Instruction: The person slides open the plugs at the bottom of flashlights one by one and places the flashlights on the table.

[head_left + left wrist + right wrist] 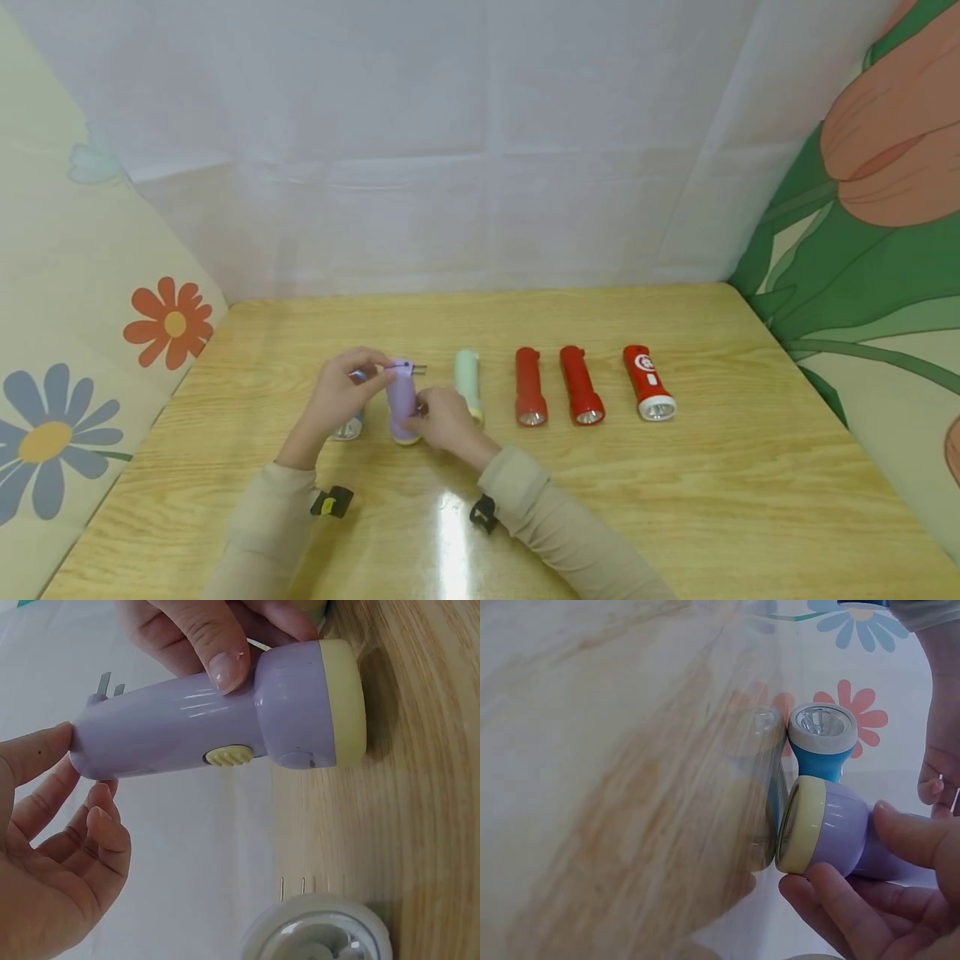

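Note:
A purple flashlight (402, 402) with a pale yellow rim stands lens down, tilted a little, close over the wooden table. My left hand (341, 393) pinches its tail end between thumb and finger. Lower on the barrel, near the wide head, my right hand (447, 419) grips it with thumb and fingers. Two metal plug prongs (105, 682) stick out sideways from the tail. The ribbed yellow switch (229, 755) faces the left wrist view. A blue flashlight with a white rim (823, 727) lies just left of the purple one, partly hidden by my left hand in the head view.
On the right a mint green flashlight (467, 375) lies partly behind my right hand. Farther right lie two red flashlights (528, 379) and a red one with a white rim (649, 383). The table (712, 500) ends at a white cloth backdrop (465, 208) and flowered side panels.

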Available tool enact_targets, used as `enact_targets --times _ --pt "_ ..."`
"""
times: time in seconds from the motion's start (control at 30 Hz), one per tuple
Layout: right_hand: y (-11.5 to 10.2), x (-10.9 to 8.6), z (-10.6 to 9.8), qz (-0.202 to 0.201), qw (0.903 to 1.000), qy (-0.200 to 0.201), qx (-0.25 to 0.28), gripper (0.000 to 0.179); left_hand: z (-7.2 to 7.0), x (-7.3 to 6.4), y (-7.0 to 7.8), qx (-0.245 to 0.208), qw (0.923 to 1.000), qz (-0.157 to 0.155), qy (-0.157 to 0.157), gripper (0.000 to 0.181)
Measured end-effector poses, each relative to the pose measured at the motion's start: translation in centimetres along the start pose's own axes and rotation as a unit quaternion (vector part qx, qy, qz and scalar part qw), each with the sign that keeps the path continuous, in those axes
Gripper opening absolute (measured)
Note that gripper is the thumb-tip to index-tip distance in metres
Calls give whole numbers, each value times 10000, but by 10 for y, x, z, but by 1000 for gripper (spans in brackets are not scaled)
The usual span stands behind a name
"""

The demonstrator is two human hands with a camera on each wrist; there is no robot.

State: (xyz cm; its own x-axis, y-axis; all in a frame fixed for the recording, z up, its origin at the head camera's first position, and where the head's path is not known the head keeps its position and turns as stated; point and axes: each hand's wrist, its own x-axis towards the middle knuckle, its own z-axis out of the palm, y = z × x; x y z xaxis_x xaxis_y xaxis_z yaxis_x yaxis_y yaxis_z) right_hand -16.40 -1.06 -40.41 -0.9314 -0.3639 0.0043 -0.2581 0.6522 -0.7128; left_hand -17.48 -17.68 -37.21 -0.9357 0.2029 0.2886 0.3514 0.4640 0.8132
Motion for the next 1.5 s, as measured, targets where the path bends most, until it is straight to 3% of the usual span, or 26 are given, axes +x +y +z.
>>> enact_targets --times 0.57,0.93,1.23,1.5 --pt "-2 -1 0 230 9995 -224 64 30 4 6 -4 -103 9995 -200 210 13" --pt "-3 -1 3 274 9993 -264 35 31 4 10 -7 92 9985 -394 376 13" --pt "-3 -2 2 110 9997 -213 -39 30 6 14 -11 180 9978 -526 358 16" --pt "-2 -1 3 264 9992 -272 154 31 7 18 -14 272 9977 -583 193 20"
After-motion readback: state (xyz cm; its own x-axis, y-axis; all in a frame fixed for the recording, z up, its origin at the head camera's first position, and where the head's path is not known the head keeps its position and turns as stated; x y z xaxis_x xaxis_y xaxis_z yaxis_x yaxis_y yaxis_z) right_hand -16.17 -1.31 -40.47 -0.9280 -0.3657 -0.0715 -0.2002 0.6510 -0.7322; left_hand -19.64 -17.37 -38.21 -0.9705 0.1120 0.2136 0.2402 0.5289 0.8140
